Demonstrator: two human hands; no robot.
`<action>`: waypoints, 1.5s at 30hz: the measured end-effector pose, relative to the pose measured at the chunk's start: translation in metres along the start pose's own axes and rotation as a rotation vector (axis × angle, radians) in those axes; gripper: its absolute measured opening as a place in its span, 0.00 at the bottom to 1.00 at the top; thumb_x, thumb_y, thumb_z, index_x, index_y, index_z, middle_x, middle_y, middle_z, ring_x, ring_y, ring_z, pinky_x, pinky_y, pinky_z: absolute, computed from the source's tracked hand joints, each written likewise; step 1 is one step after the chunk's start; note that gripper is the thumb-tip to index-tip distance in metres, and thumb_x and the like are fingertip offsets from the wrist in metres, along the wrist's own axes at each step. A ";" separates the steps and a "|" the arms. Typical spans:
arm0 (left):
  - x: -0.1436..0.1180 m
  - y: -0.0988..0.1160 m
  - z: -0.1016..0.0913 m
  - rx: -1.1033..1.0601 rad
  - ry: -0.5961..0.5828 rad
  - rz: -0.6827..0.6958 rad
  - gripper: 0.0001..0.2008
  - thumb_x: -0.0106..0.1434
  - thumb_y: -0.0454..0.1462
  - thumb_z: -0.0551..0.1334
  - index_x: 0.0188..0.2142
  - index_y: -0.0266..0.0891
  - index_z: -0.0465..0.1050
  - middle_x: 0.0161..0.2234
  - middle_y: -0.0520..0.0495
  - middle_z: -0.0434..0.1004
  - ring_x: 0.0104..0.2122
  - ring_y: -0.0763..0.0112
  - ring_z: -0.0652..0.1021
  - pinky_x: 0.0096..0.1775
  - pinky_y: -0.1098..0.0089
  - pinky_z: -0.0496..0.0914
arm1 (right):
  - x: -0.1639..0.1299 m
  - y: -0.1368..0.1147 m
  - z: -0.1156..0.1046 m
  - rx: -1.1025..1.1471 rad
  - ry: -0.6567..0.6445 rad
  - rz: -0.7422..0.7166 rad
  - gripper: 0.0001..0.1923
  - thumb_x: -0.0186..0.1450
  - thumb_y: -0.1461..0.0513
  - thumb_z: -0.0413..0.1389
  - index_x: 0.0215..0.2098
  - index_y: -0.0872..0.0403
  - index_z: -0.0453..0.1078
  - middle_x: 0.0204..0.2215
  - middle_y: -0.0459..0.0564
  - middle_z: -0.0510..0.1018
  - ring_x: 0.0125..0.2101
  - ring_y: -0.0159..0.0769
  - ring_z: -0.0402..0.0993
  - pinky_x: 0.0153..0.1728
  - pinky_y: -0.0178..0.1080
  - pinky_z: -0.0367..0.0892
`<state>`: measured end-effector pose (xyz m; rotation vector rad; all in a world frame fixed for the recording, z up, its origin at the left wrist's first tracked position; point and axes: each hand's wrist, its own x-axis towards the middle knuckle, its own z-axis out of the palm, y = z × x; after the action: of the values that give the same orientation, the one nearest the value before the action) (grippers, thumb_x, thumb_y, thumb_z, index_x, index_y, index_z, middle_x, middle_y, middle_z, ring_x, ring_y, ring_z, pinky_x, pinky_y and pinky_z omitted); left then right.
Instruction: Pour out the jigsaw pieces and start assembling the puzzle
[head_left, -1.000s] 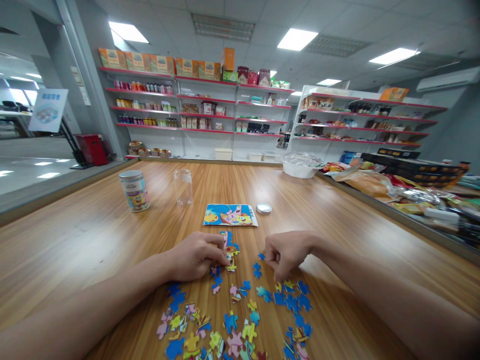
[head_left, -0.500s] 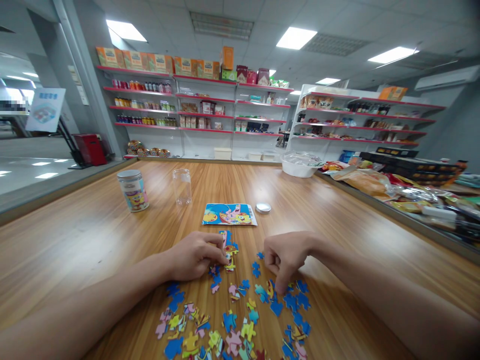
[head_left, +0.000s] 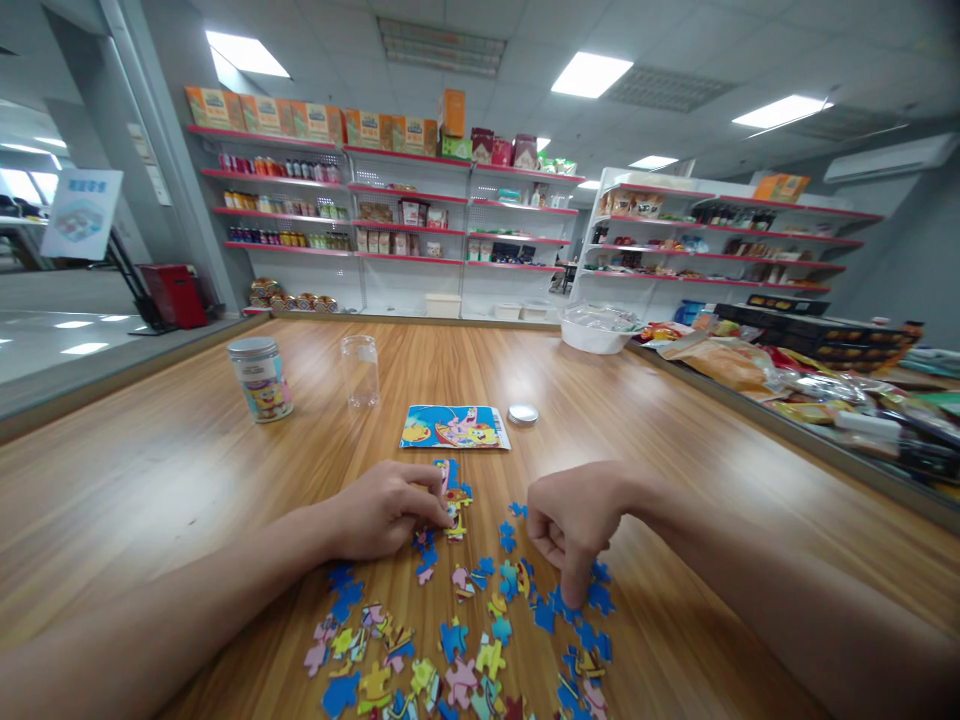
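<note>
Jigsaw pieces (head_left: 465,660), knobbly card on glossy wood; left hand (head_left: 382,520) pinching joined cluster (head_left: 452,495), right hand (head_left: 574,525) curled, fingertip pressing.

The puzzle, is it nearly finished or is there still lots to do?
Only just begun. A small joined cluster sits by the left hand, which pinches its edge. The right hand presses a fingertip on a loose blue piece. Most loose pieces lie scattered on the wooden table, some face down. The picture card lies just beyond.
</note>
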<state>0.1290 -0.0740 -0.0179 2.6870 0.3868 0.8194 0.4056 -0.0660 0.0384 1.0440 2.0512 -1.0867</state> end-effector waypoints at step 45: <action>-0.001 0.000 0.000 0.002 -0.007 -0.010 0.19 0.60 0.23 0.54 0.39 0.38 0.81 0.34 0.44 0.77 0.33 0.71 0.78 0.36 0.74 0.73 | 0.017 0.026 0.001 0.426 -0.027 -0.409 0.17 0.53 0.59 0.70 0.34 0.58 0.71 0.11 0.33 0.66 0.10 0.22 0.60 0.11 0.24 0.55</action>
<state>0.1281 -0.0741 -0.0182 2.6863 0.3995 0.8069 0.4185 -0.0517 0.0144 0.8042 2.1145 -1.7941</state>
